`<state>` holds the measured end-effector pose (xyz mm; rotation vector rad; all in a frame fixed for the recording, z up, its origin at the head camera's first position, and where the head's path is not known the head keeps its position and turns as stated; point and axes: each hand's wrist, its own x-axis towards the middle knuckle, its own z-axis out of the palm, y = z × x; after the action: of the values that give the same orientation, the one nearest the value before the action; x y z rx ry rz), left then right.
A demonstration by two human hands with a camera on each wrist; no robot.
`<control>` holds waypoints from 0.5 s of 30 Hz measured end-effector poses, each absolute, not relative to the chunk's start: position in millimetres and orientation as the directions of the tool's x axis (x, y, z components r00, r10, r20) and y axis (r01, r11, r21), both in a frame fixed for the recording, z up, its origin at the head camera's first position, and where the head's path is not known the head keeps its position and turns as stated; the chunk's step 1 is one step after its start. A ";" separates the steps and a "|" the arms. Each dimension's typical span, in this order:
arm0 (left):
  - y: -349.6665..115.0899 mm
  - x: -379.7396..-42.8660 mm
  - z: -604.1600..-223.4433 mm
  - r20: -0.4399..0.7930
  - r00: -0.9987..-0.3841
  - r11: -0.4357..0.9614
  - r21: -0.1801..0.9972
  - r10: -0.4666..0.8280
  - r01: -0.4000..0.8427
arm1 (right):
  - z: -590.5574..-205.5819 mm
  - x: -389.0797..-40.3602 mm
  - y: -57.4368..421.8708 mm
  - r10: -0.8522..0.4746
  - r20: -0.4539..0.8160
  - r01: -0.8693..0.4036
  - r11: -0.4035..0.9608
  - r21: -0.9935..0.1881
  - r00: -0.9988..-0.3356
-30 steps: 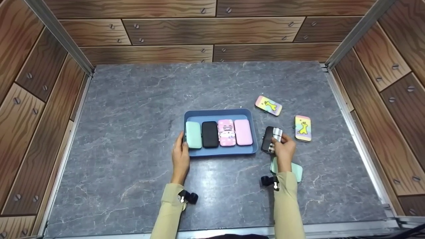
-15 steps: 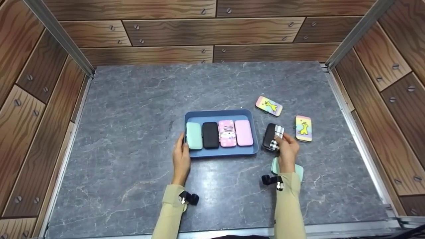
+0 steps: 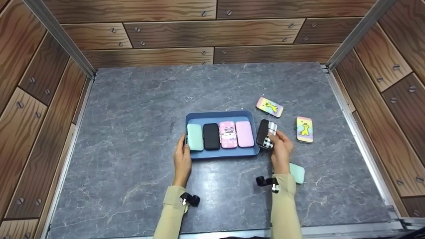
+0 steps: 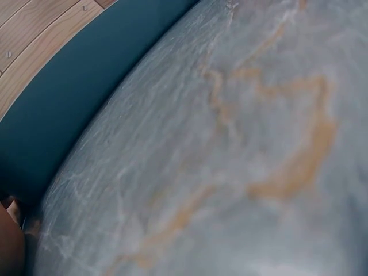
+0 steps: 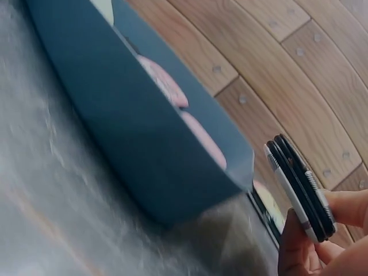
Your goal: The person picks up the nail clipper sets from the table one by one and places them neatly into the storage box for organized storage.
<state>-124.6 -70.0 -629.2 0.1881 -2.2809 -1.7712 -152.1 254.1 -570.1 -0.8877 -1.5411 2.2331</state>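
Observation:
My right hand (image 3: 282,151) pinches a small black clamshell case (image 3: 263,130) with a checked black-and-white side. It is held upright just outside the right wall of a blue plastic tray (image 3: 212,154). The right wrist view shows the held case (image 5: 300,187) edge-on between thumb and fingers, beyond the tray corner. At the tray's left end, my left hand (image 3: 182,164) holds the wall and front corner. Inside, side by side, lie a mint case (image 3: 195,136), a black case (image 3: 211,136), a patterned pink case (image 3: 228,134) and a plain pink case (image 3: 244,133).
Two giraffe-print cases lie right of the tray: a tilted one (image 3: 269,107) farther back and an upright one (image 3: 304,129) farther right. Another mint case (image 3: 297,173) is partly hidden under my right wrist. Wood-patterned walls (image 3: 212,33) enclose the grey marbled table (image 3: 139,99).
The right hand has lifted the checked black case and carried it left, close to the tray's right wall. The left hand stays at the tray.

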 end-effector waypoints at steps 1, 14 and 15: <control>-69.9 -124.6 -629.5 0.114 -0.961 0.253 0.966 -0.253 0.048 | -568.8 -152.2 251.1 0.543 -0.318 0.105 -0.386 -0.917 -0.777; -70.4 -126.8 -630.5 0.130 -0.959 0.263 0.963 -0.253 0.061 | -550.9 -154.2 212.1 0.467 -0.284 0.132 -0.333 -0.934 -0.837; -70.4 -126.8 -630.6 0.128 -0.958 0.263 0.963 -0.255 0.059 | -550.4 -155.0 208.9 0.462 -0.281 0.130 -0.330 -0.935 -0.841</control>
<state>-126.8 -70.4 -630.6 0.1817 -2.2778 -1.7543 -155.0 208.9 -550.4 -0.7671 -1.6738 2.2747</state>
